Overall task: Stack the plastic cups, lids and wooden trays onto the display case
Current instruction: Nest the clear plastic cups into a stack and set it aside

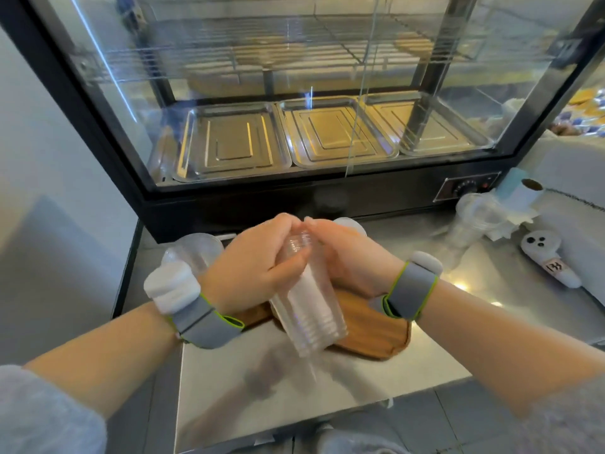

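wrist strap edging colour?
Neon yellow-green edging on grey wrist straps; head view.

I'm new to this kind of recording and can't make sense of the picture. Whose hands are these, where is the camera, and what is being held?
There is one picture, from a camera worn on a person's head, looking down at their own bare hands. Grey straps sit on both wrists. The left hand and right hand together grip a nested stack of clear plastic cups, tilted over a wooden tray lying on the steel counter. More clear cups lie to the right. Behind stands a glass display case with metal pans inside.
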`<state>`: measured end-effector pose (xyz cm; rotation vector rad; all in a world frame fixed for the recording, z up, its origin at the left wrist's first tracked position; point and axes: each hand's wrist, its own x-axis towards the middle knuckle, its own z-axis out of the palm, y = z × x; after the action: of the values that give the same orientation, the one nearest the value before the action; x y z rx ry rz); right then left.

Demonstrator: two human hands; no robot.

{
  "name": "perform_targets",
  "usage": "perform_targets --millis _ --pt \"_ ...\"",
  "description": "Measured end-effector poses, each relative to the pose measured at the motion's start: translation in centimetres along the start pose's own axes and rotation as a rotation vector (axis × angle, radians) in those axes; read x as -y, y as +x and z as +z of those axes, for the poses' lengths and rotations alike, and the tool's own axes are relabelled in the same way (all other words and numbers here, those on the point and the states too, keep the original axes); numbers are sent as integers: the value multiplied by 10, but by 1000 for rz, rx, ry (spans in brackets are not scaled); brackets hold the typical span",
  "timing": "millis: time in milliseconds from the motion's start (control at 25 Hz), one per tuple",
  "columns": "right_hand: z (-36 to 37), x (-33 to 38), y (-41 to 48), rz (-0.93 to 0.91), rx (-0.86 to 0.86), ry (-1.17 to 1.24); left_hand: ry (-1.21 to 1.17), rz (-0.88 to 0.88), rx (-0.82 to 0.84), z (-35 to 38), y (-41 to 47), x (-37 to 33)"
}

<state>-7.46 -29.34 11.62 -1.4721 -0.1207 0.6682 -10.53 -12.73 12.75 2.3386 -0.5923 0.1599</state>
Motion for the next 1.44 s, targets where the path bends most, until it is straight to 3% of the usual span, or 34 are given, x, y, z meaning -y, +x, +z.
perform_targets --millis 120,280,520,640,760,1200,1440 --pt "14 30 12 -48 -8 -87 235 204 -31 -39 5 -3" --pt "40 64 24 -218 60 -177 758 584 -115 -88 4 10" --pt "81 62 47 -591 -48 -441 864 823 -181 -116 -4 54" --pt "87 45 65 -675 -86 -600 876 839 -179 -113 -16 82" --pt "88 21 84 -625 -75 -647 891 835 -202 -100 -28 109" --pt "95 -57 109 -393 -123 -647 753 852 -154 -53 -52 177" --pt "101 -62 106 -336 -130 -500 664 684 -264 -36 -57 178"
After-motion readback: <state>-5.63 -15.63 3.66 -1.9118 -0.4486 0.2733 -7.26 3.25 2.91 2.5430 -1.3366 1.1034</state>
